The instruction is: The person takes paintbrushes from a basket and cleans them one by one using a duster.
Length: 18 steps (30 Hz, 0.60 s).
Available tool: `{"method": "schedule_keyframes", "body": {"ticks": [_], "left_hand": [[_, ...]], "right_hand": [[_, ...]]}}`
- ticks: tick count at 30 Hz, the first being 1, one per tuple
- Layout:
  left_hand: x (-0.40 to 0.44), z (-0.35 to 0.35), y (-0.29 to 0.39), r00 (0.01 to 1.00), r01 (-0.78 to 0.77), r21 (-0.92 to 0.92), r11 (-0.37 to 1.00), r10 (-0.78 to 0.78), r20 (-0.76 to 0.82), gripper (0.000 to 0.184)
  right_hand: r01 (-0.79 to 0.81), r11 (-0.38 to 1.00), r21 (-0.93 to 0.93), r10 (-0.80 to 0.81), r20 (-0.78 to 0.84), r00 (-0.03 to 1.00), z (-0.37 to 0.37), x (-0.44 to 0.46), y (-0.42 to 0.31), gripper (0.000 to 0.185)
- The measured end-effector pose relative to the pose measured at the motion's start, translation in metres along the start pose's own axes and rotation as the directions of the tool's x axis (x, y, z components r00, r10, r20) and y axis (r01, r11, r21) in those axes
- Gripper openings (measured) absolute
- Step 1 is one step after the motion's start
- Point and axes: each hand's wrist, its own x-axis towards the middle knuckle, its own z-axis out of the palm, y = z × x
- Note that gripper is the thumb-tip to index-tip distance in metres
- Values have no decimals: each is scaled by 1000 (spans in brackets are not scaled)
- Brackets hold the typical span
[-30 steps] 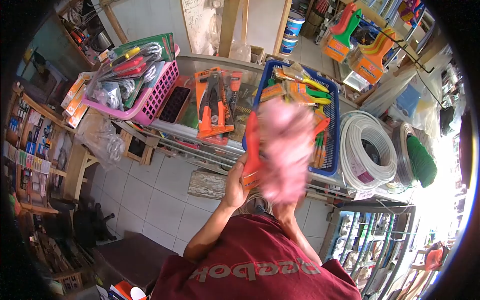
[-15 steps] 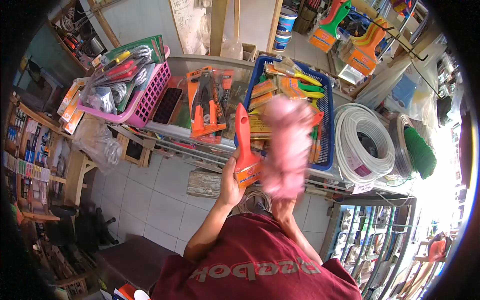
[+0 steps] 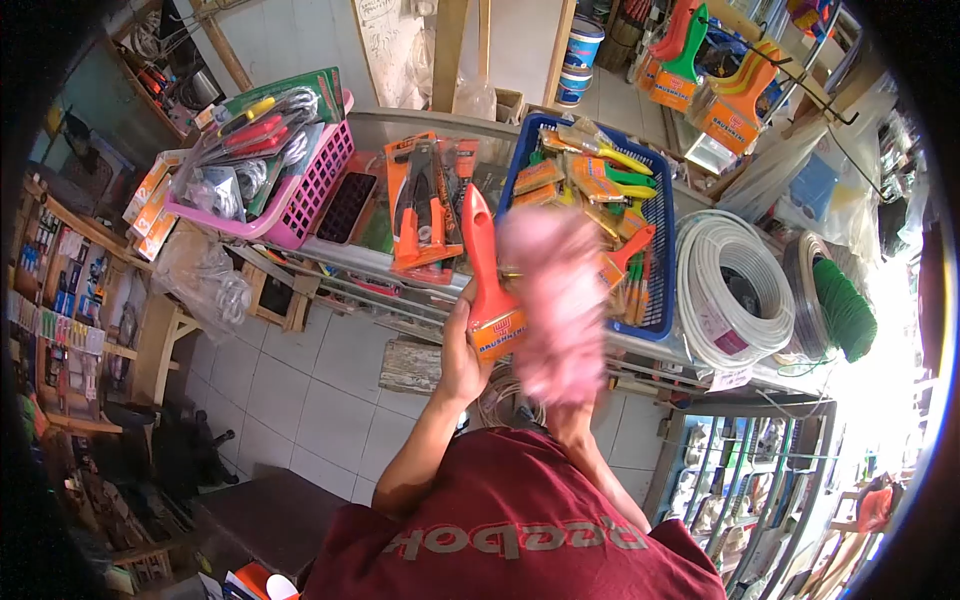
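Observation:
My left hand (image 3: 462, 350) is closed around the orange-labelled lower part of a paintbrush (image 3: 482, 250), whose red handle points up and away from me. Close on its right is a pink cloth or duster (image 3: 560, 300), smeared by motion, with my right hand (image 3: 571, 413) under its lower end, closed on it; most of those fingers are hidden. The cloth overlaps the brush's right edge. Behind it, a blue basket (image 3: 664, 250) holds several packaged brushes with yellow, green and red handles.
A pink basket (image 3: 315, 190) of packaged goods stands left on the glass counter (image 3: 400, 120). Between the baskets lie orange-handled tools (image 3: 425, 215) and a dark phone-like object (image 3: 348, 205). Coiled white cable (image 3: 735, 290) sits at the right; brushes (image 3: 735, 105) hang above.
The brush has shifted slightly left and its orange label shows more fully. The pink cloth keeps moving in a blur beside it and sits slightly left of before.

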Motion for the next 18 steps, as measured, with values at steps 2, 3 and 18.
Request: {"method": "schedule_keyframes", "body": {"ticks": [2, 3, 18], "left_hand": [[6, -33, -19, 985, 17, 81, 997, -31, 172, 46], [8, -41, -22, 984, -116, 322, 939, 64, 168, 47], [17, -16, 25, 949, -196, 375, 906, 78, 306, 49]], "right_hand": [[305, 665, -682, -165, 264, 950, 4, -5, -27, 51], [211, 519, -828, 111, 311, 944, 2, -6, -43, 45], [13, 934, -357, 62, 198, 978, -25, 3, -16, 48]]}}
